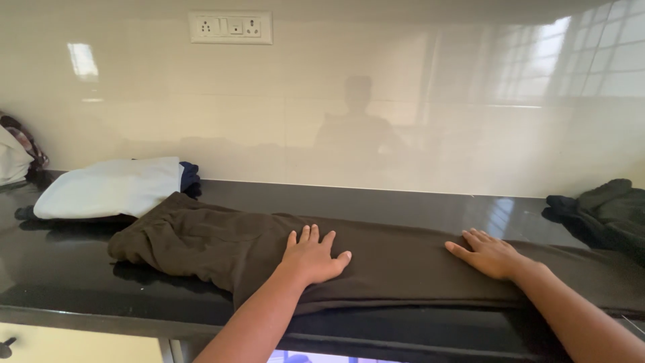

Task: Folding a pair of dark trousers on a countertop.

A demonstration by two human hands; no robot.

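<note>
Dark brown trousers (376,259), one pair, lie folded lengthwise along the black stone counter (416,202), running from the left third of the counter out past the right edge of the view. Two hands rest flat on them: the left hand (312,257) near the middle with fingers spread and palm down, the right hand (489,254) well to its right, fingers together and pressed on the cloth. Three other cloth heaps share the counter: one folded white garment (111,187) with a dark blue piece (189,176) showing behind it, just beyond the trousers' left end; one dark green heap (605,208) at the far right; and one bundle (17,151) cut off at the far left. The trousers sit close to the counter's front edge, with a bare strip of stone between them and the tiled wall (403,101). One switch-and-socket plate (230,27) is set high on that wall.
</note>
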